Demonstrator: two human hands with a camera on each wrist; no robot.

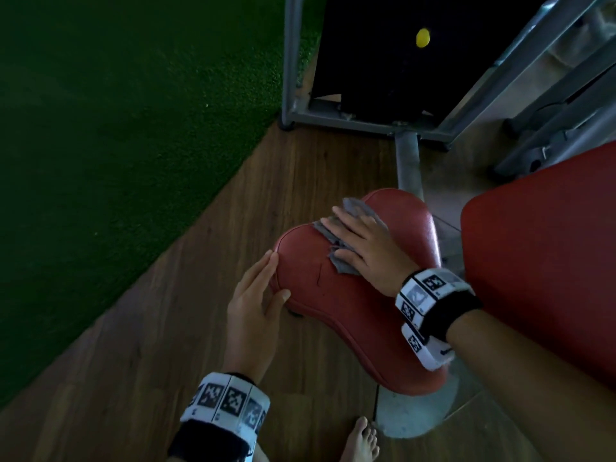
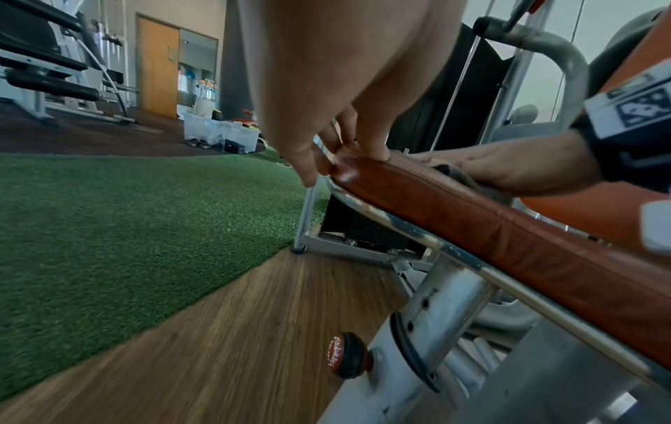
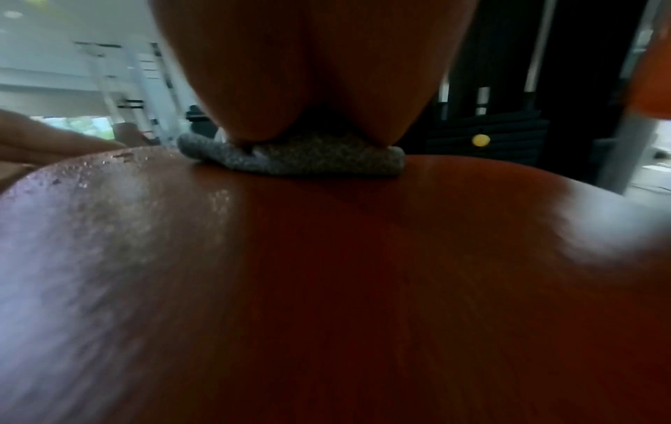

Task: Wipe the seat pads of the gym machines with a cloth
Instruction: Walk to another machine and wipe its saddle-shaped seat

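A red seat pad (image 1: 333, 295) of a gym machine fills the middle of the head view. A grey cloth (image 1: 358, 208) lies on its far half. My right hand (image 1: 346, 233) presses flat on the cloth with straight fingers. My left hand (image 1: 263, 281) rests against the pad's left edge, fingers straight, thumb on top. The left wrist view shows the pad (image 2: 472, 218) from the side, my left hand (image 2: 341, 137) at its rim and the right hand (image 2: 508, 169) on the cloth (image 2: 457, 172). In the right wrist view the cloth (image 3: 298, 160) is bunched under my palm (image 3: 308, 71) on the pad (image 3: 327, 287).
A red backrest (image 1: 540, 261) stands close on the right. Beyond the seat are a black weight stack with a yellow pin (image 1: 422, 38) and its grey metal frame (image 1: 290, 61). Green turf (image 1: 116, 128) borders the wooden floor (image 1: 233, 195). A bare foot (image 1: 361, 441) is below; an adjusting knob (image 2: 346, 354) sticks out under the seat.
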